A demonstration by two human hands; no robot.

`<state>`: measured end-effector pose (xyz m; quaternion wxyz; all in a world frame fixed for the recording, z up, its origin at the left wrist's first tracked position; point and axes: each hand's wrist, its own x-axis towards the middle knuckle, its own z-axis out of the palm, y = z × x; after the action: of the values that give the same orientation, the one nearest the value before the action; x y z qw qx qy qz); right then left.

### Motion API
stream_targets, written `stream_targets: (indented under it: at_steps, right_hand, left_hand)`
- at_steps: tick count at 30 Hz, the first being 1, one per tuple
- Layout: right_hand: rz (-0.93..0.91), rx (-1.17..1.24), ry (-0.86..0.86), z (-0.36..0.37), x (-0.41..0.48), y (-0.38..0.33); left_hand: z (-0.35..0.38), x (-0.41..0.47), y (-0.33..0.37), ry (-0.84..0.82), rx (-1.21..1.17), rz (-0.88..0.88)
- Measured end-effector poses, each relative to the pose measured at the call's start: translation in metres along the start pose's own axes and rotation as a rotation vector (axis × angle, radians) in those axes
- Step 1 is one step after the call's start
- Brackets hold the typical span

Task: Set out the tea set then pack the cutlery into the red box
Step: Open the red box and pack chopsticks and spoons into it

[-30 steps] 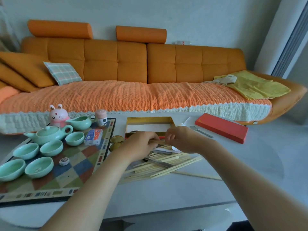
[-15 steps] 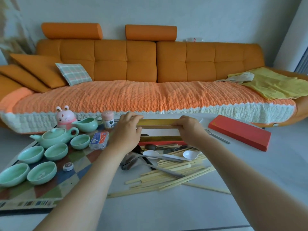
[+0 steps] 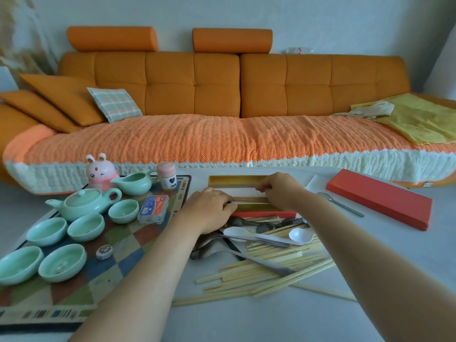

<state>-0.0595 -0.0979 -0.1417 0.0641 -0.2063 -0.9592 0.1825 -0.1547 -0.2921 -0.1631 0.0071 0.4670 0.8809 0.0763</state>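
Observation:
The red box (image 3: 266, 214) with its gold lining lies open on the table. My left hand (image 3: 209, 211) and my right hand (image 3: 281, 191) both reach into it and hold the two ends of a bundle of wooden chopsticks (image 3: 249, 200) low inside. Its red lid (image 3: 380, 198) lies to the right. Loose chopsticks (image 3: 271, 272), white spoons (image 3: 301, 235) and dark metal cutlery (image 3: 266, 227) lie piled in front of the box. The green teapot (image 3: 84, 203), pitcher (image 3: 133, 183) and several cups (image 3: 63, 265) stand on the checked mat (image 3: 118, 257).
A metal spoon (image 3: 340, 204) lies between box and lid. A pink bunny figure (image 3: 100, 172), a pink jar (image 3: 166, 178), a small clear case (image 3: 154, 209) and a grey pebble (image 3: 104, 252) share the mat. An orange sofa (image 3: 222, 134) runs behind the table.
Both hands lifted a bundle of chopsticks from the pile, carried it over the box and have lowered it inside. The view has tilted up slightly.

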Motion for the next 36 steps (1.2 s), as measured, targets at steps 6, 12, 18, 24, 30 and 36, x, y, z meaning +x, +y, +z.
stream_targets:
  at_steps: [6, 12, 18, 24, 30, 36]
  right_hand:
    - [-0.078, -0.034, -0.122, 0.002, -0.013, -0.010]
    - [-0.106, 0.118, 0.070, -0.011, -0.038, -0.005]
    - [-0.200, -0.013, 0.076, -0.025, -0.071, 0.003]
    - [-0.184, -0.329, -0.043, -0.024, -0.092, 0.014]
    - [-0.219, -0.443, -0.055, -0.010, -0.090, 0.017]
    - [-0.208, -0.238, 0.028, -0.006, -0.086, 0.016]
  left_hand:
    - [-0.005, -0.004, 0.005, -0.001, -0.003, -0.017]
    - [-0.006, -0.010, 0.009, 0.238, -0.028, 0.110]
    - [-0.015, -0.027, 0.046, 0.311, -0.197, 0.172]
    - [-0.002, -0.039, 0.072, 0.058, -0.161, 0.156]
    - [-0.007, -0.041, 0.074, 0.025, -0.117, 0.100]
    - [-0.007, -0.041, 0.068, 0.067, -0.218, 0.065]
